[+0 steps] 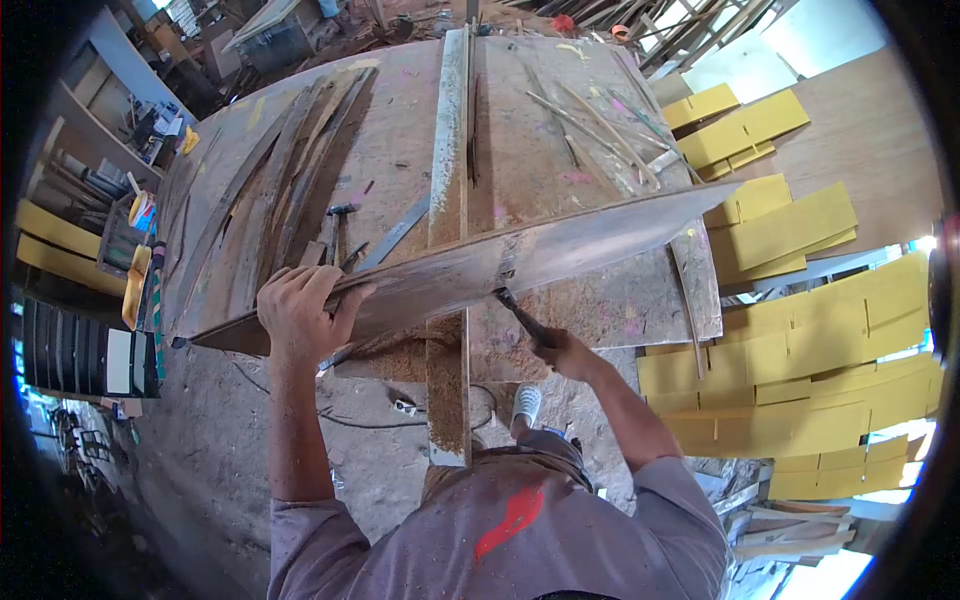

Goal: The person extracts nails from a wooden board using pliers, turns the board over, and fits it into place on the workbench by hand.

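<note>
A long wooden board is tilted up on its edge across the workbench. My left hand grips its upper edge near the left end, fingers over the top and thumb on the near face. My right hand is closed around the handle of a dark tool, whose tip touches or nearly touches the board's lower part near a dark mark. The tool's exact kind is hard to tell. Under the board runs a long pale bar dusted with sawdust. A hammer lies behind the board.
Long wood strips lie on the left of the workbench, thinner ones on the right. Yellow panels stand at the right. A cable crosses the floor near my foot. Sawdust covers part of the near bench edge.
</note>
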Available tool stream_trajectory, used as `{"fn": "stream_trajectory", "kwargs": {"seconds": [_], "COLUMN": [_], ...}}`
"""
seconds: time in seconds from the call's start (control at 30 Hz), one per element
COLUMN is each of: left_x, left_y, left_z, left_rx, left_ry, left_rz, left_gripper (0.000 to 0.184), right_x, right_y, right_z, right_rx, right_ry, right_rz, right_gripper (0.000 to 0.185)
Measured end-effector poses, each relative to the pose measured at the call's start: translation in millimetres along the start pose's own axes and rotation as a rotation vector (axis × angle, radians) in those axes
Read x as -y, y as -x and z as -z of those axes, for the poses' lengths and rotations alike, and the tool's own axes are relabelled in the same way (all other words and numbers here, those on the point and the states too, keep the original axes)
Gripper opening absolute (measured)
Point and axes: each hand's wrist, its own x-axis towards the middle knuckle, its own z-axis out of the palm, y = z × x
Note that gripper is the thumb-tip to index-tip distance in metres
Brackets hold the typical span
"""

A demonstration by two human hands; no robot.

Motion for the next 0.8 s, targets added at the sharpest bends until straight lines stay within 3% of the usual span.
{"fn": "stream_trajectory", "kwargs": {"seconds": [0.07, 0.27, 0.3, 0.37, 0.43, 0.53, 0.67, 0.8], "left_x": [0, -1, 1, 0, -13, -23, -25, -23], "left_y": [0, 3, 6, 8, 7, 11, 14, 31], "left_z": [0, 4, 6, 7, 14, 19, 33, 38], "left_rx": [0.001, -0.048, -0.039, -0.027, -0.029, -0.029, -0.019, -0.007], "left_ry": [-0.016, -0.054, -0.046, -0.024, -0.001, 0.032, 0.031, 0.039], "left_rz": [0.017, 0.054, 0.047, 0.027, 0.029, 0.035, 0.021, 0.036], "left_gripper": [0.038, 0.038, 0.038, 0.037, 0.035, 0.033, 0.033, 0.035], "right_x": [-20, 21, -1, -7, -28, -14, -39, -22], "right_y": [-16, -10, -16, -14, -18, -9, 5, 48], "right_z": [19, 32, 20, 1, -31, -53, -64, -81], "right_rx": [0.075, 0.112, 0.043, 0.012, 0.0, -0.154, -0.082, -0.213], "right_ry": [0.036, 0.022, 0.025, -0.029, -0.4, -0.358, -0.497, -0.194], "right_rz": [0.071, -0.071, 0.026, -0.056, -0.17, 0.038, 0.002, 0.017], "right_gripper": [0.052, 0.06, 0.06, 0.051, 0.041, 0.031, 0.026, 0.034]}}
